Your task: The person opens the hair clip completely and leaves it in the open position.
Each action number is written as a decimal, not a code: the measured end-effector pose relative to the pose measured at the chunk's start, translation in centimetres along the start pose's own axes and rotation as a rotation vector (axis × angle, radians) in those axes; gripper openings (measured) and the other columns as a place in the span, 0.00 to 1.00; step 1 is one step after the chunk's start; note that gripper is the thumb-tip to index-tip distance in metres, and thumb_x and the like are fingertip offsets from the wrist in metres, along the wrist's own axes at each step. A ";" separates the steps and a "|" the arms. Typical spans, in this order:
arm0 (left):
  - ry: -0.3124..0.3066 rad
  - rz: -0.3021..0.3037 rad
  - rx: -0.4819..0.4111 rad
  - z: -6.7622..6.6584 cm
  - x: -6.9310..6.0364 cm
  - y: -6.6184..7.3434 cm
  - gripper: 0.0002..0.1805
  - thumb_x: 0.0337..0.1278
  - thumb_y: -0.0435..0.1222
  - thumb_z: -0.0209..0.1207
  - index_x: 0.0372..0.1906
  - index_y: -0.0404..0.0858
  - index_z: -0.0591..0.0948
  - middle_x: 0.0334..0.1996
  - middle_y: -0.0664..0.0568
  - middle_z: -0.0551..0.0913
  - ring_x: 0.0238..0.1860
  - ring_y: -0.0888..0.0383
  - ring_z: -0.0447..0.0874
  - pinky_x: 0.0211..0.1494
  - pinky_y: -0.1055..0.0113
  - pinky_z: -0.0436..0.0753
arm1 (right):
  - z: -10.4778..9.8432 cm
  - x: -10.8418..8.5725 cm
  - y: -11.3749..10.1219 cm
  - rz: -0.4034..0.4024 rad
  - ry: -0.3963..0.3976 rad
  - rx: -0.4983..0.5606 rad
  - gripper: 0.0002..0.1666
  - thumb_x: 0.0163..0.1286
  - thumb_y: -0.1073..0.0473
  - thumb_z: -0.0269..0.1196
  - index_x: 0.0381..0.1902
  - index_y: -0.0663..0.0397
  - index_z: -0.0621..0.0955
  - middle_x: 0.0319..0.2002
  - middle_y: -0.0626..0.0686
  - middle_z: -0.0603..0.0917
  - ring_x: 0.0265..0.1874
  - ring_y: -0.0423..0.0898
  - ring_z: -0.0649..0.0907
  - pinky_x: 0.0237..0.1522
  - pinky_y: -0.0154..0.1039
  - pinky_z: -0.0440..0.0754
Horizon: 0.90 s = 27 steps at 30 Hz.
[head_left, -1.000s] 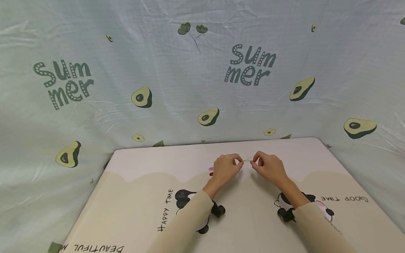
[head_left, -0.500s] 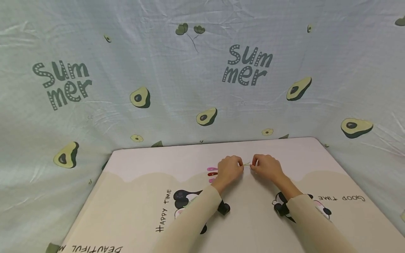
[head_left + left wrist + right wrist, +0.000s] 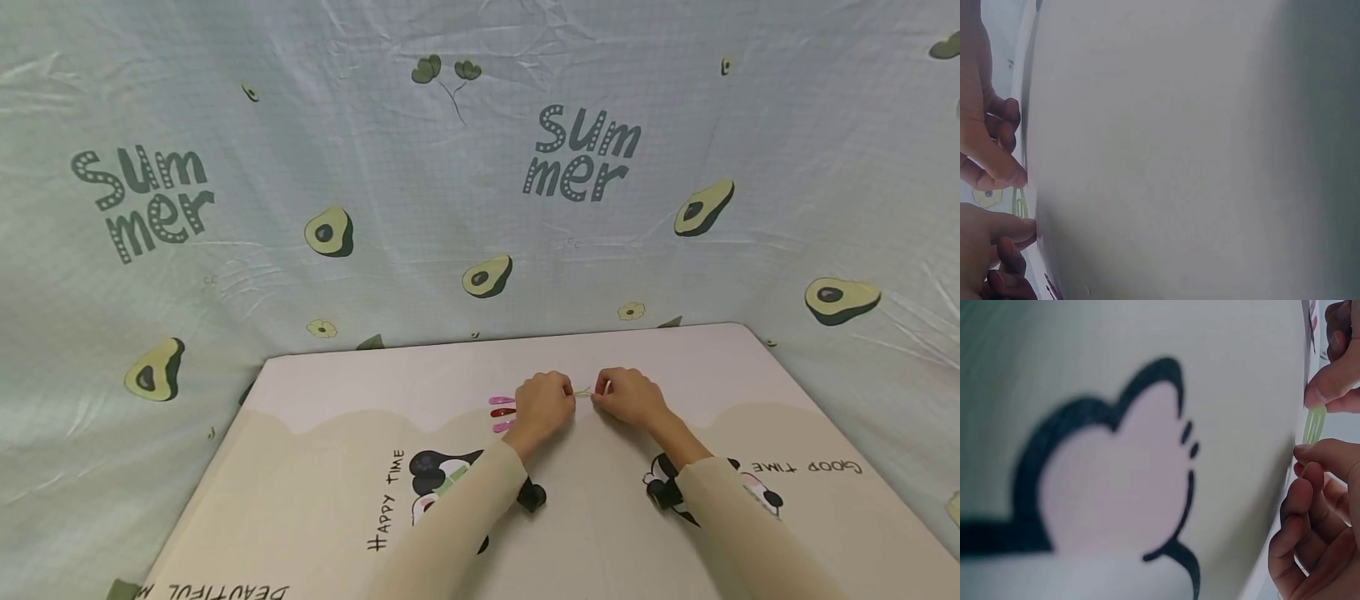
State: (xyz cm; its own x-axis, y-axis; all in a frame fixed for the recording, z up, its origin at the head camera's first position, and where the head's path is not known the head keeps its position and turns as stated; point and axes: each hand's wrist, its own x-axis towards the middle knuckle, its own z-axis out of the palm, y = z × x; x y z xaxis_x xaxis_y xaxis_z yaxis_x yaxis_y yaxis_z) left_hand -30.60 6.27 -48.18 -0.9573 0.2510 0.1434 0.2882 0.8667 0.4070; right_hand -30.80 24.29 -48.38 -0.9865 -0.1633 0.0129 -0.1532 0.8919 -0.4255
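Between my two hands, over the far middle of the table, is a light green snap hair clip [image 3: 582, 392]. My left hand [image 3: 542, 407] pinches one end of it between thumb and finger. The other end is pinched by my right hand [image 3: 632, 398]. Two thin strips of the clip [image 3: 1019, 204] show apart in the left wrist view. In the right wrist view the clip [image 3: 1314, 425] shows its flat slotted face; fingertips hide both ends. Just left of my left hand lie a pink hair clip [image 3: 501, 401], a red hair clip [image 3: 502, 412] and another pink hair clip [image 3: 502, 426], partly covered.
The table [image 3: 330, 467] has a beige and pale pink cover printed with pandas and lettering. Behind it hangs a pale curtain [image 3: 420, 183] with avocado prints, close to the table's far edge.
Both hands have come down slightly, still holding the green clip. My left hand has shifted right and turned, uncovering more of the pink and red clips. The head view has shifted a little.
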 end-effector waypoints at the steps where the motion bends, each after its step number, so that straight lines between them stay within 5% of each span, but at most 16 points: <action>1: -0.001 -0.003 0.001 0.0 0.0 0.0 0.04 0.61 0.39 0.66 0.36 0.48 0.91 0.33 0.57 0.90 0.30 0.58 0.84 0.28 0.65 0.74 | 0.0 0.0 0.0 0.000 -0.003 0.004 0.07 0.67 0.54 0.66 0.33 0.51 0.83 0.24 0.48 0.81 0.23 0.45 0.77 0.25 0.40 0.70; 15: -0.020 0.004 -0.027 -0.1 0.1 -0.8 0.07 0.61 0.41 0.66 0.40 0.47 0.91 0.35 0.55 0.91 0.28 0.57 0.82 0.28 0.64 0.74 | -0.6 0.0 -0.4 -0.001 -0.038 -0.005 0.08 0.66 0.54 0.66 0.39 0.52 0.84 0.28 0.50 0.83 0.25 0.45 0.77 0.27 0.40 0.71; 27: 0.014 0.022 -0.033 -2.3 0.5 -1.9 0.10 0.62 0.46 0.68 0.46 0.50 0.90 0.28 0.57 0.89 0.25 0.60 0.77 0.28 0.67 0.72 | -2.2 0.7 -2.1 -0.078 -0.030 -0.046 0.13 0.67 0.55 0.69 0.46 0.54 0.83 0.27 0.50 0.84 0.21 0.44 0.78 0.24 0.39 0.73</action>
State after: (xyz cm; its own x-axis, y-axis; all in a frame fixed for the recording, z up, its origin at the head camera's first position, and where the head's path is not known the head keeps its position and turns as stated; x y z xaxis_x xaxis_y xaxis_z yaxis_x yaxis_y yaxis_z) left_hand -31.54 3.77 -46.77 -0.9505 0.2634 0.1650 0.3098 0.8464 0.4331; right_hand -31.27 23.28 -45.51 -0.9692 -0.2456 0.0168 -0.2332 0.8940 -0.3825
